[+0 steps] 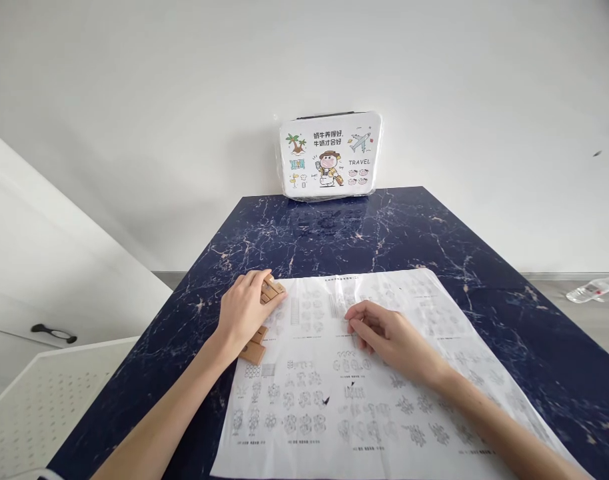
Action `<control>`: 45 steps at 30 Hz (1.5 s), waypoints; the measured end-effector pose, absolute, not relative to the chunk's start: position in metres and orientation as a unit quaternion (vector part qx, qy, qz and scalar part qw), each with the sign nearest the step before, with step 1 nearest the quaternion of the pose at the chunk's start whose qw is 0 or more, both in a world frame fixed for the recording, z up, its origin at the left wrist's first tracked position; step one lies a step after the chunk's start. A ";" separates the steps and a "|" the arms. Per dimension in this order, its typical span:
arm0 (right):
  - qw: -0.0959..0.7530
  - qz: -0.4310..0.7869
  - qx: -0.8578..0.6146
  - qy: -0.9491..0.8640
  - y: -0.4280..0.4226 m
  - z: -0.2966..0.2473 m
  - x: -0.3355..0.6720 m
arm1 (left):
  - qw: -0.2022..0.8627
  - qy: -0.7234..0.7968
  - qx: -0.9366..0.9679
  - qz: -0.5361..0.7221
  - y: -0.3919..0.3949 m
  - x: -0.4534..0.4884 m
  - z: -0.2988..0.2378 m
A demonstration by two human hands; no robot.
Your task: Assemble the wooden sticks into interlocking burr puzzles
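Navy, marble-patterned tabletop [304, 250] in front of us, large printed sheet [329, 340] spread over its near part, rows of small line drawings and captions.

Our left hand [244, 303] is at the sheet's upper left edge, palm down, forearm slanting in from lower left. Fingers bunched and bent, thumb set off to the right; they bracket the upper wooden blocks [272, 291], gap narrow. Firm grip or light touch, we can't tell. More wooden pieces [253, 352] lie just below, by the wrist, on the sheet's left margin.

Our right hand [384, 330] is over the sheet's middle, well apart from the blocks, forearm running in from lower right. Fingers loosely curled, thumb tip near forefinger tip, narrow; we can't tell whether something tiny is pinched there.

White cartoon-printed case [330, 157], lettered TRAVEL and plastic-wrapped, stands upright at the far edge near the wall [184, 87]. We also log a white perforated seat [59, 387] at left.
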State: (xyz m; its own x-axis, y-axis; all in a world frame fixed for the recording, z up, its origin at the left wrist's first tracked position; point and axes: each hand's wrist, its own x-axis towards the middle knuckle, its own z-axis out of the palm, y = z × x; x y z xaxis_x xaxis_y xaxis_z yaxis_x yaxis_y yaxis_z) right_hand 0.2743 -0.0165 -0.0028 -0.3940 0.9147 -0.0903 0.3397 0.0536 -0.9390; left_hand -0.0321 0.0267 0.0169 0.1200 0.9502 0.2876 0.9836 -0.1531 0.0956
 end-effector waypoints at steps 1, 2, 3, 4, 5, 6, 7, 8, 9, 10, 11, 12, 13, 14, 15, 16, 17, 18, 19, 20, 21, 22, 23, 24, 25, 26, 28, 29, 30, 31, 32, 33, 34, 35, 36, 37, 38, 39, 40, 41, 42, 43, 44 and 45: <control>0.287 0.502 -0.470 -0.667 -0.017 -0.003 0.274 | 0.057 -0.646 -0.747 -0.147 0.027 -0.033 0.016; 0.287 0.501 -0.470 -0.668 -0.017 -0.003 0.274 | 0.054 -0.643 -0.748 -0.152 0.028 -0.033 0.016; 0.287 0.500 -0.469 -0.669 -0.017 -0.003 0.274 | 0.051 -0.642 -0.749 -0.157 0.028 -0.034 0.015; 0.286 0.499 -0.469 -0.671 -0.017 -0.003 0.274 | 0.049 -0.640 -0.749 -0.162 0.028 -0.034 0.015; 0.285 0.497 -0.469 -0.672 -0.017 -0.003 0.274 | 0.048 -0.638 -0.750 -0.166 0.028 -0.035 0.014; 0.283 0.495 -0.469 -0.674 -0.017 -0.003 0.274 | 0.047 -0.635 -0.752 -0.171 0.028 -0.036 0.013; 0.282 0.495 -0.468 -0.676 -0.017 -0.003 0.274 | 0.047 -0.631 -0.754 -0.177 0.028 -0.037 0.012; 0.281 0.494 -0.468 -0.676 -0.017 -0.003 0.274 | 0.047 -0.626 -0.757 -0.182 0.028 -0.038 0.011; 0.281 0.494 -0.469 -0.676 -0.017 -0.003 0.274 | 0.048 -0.623 -0.758 -0.187 0.027 -0.039 0.010; 0.280 0.495 -0.470 -0.675 -0.017 -0.003 0.274 | 0.049 -0.621 -0.759 -0.191 0.027 -0.039 0.010; 0.279 0.496 -0.471 -0.674 -0.018 -0.003 0.274 | 0.049 -0.621 -0.758 -0.195 0.027 -0.040 0.009; 0.278 0.497 -0.472 -0.673 -0.018 -0.003 0.274 | 0.048 -0.622 -0.756 -0.197 0.027 -0.041 0.009; 0.277 0.500 -0.472 -0.671 -0.018 -0.002 0.274 | 0.046 -0.625 -0.753 -0.199 0.027 -0.041 0.008; 0.276 0.503 -0.471 -0.670 -0.018 -0.001 0.273 | 0.042 -0.628 -0.751 -0.198 0.027 -0.041 0.008; 0.276 0.505 -0.470 -0.669 -0.018 -0.001 0.273 | 0.038 -0.632 -0.749 -0.197 0.027 -0.041 0.008; 0.277 0.507 -0.469 -0.668 -0.018 -0.001 0.273 | 0.033 -0.635 -0.747 -0.194 0.027 -0.041 0.008; 0.279 0.508 -0.468 -0.667 -0.018 0.000 0.273 | 0.029 -0.638 -0.745 -0.192 0.027 -0.040 0.008; 0.280 0.508 -0.467 -0.667 -0.017 -0.001 0.273 | 0.027 -0.641 -0.743 -0.191 0.027 -0.040 0.008; 0.281 0.508 -0.467 -0.667 -0.017 -0.001 0.273 | 0.025 -0.644 -0.740 -0.191 0.027 -0.040 0.008; 0.280 0.507 -0.468 -0.668 -0.016 -0.002 0.273 | 0.023 -0.647 -0.738 -0.192 0.027 -0.040 0.008; 0.279 0.506 -0.469 -0.668 -0.016 -0.002 0.274 | 0.021 -0.649 -0.736 -0.193 0.027 -0.040 0.008; 0.277 0.506 -0.470 -0.668 -0.016 -0.003 0.274 | 0.018 -0.651 -0.734 -0.195 0.027 -0.040 0.008; 0.276 0.505 -0.471 -0.668 -0.016 -0.004 0.274 | 0.016 -0.651 -0.733 -0.197 0.028 -0.040 0.008; 0.275 0.505 -0.471 -0.669 -0.016 -0.004 0.275 | 0.015 -0.650 -0.732 -0.201 0.028 -0.040 0.008; 0.275 0.504 -0.471 -0.670 -0.016 -0.005 0.275 | 0.015 -0.647 -0.733 -0.207 0.028 -0.040 0.009; 0.274 0.502 -0.472 -0.671 -0.016 -0.005 0.275 | 0.017 -0.642 -0.735 -0.216 0.027 -0.039 0.009; 0.275 0.500 -0.472 -0.672 -0.016 -0.004 0.274 | 0.018 -0.623 -0.744 -0.241 0.024 -0.034 0.011; 0.277 0.499 -0.472 -0.672 -0.016 -0.003 0.274 | 0.014 -0.610 -0.750 -0.255 0.021 -0.030 0.012; 0.279 0.500 -0.471 -0.671 -0.016 -0.003 0.273 | 0.005 -0.593 -0.759 -0.268 0.018 -0.026 0.013; 0.281 0.501 -0.470 -0.671 -0.016 -0.002 0.273 | -0.011 -0.574 -0.769 -0.279 0.013 -0.020 0.014; 0.284 0.502 -0.468 -0.670 -0.016 -0.002 0.273 | -0.030 -0.555 -0.780 -0.288 0.008 -0.014 0.015; 0.287 0.504 -0.466 -0.669 -0.016 -0.002 0.273 | -0.053 -0.530 -0.795 -0.290 0.003 -0.008 0.015; 0.289 0.506 -0.464 -0.667 -0.016 -0.002 0.273 | -0.079 -0.504 -0.811 -0.287 -0.002 -0.002 0.015; 0.291 0.507 -0.463 -0.666 -0.016 -0.003 0.273 | -0.098 -0.476 -0.826 -0.285 -0.007 0.004 0.016; 0.293 0.508 -0.463 -0.665 -0.016 -0.003 0.273 | -0.118 -0.441 -0.848 -0.268 -0.012 0.010 0.016; 0.295 0.507 -0.463 -0.665 -0.016 -0.004 0.273 | -0.130 -0.405 -0.870 -0.250 -0.017 0.014 0.015; 0.294 0.505 -0.464 -0.666 -0.016 -0.004 0.273 | -0.137 -0.379 -0.883 -0.238 -0.020 0.018 0.015; 0.294 0.502 -0.465 -0.667 -0.016 -0.004 0.273 | -0.146 -0.360 -0.893 -0.227 -0.024 0.021 0.015; 0.293 0.499 -0.467 -0.668 -0.016 -0.004 0.273 | -0.153 -0.349 -0.898 -0.219 -0.026 0.023 0.015; 0.292 0.497 -0.469 -0.669 -0.016 -0.003 0.272 | -0.160 -0.345 -0.899 -0.215 -0.028 0.025 0.014; 0.291 0.495 -0.471 -0.670 -0.017 -0.003 0.272 | -0.167 -0.347 -0.898 -0.212 -0.030 0.026 0.014; 0.290 0.492 -0.473 -0.671 -0.017 -0.003 0.271 | -0.173 -0.352 -0.896 -0.210 -0.031 0.027 0.013; 0.290 0.488 -0.475 -0.672 -0.017 -0.003 0.271 | -0.177 -0.357 -0.893 -0.208 -0.031 0.027 0.013; 0.291 0.482 -0.478 -0.675 -0.017 -0.003 0.271 | -0.180 -0.362 -0.892 -0.205 -0.032 0.027 0.013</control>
State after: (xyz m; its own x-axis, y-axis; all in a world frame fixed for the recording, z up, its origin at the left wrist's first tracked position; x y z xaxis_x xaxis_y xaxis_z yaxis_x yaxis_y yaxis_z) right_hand 0.2707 -0.0171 -0.0028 -0.3738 0.9251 -0.0674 0.3642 0.0795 -0.9279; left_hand 0.0269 -0.0318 0.0132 0.6546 0.7186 0.2346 0.5710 -0.6735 0.4694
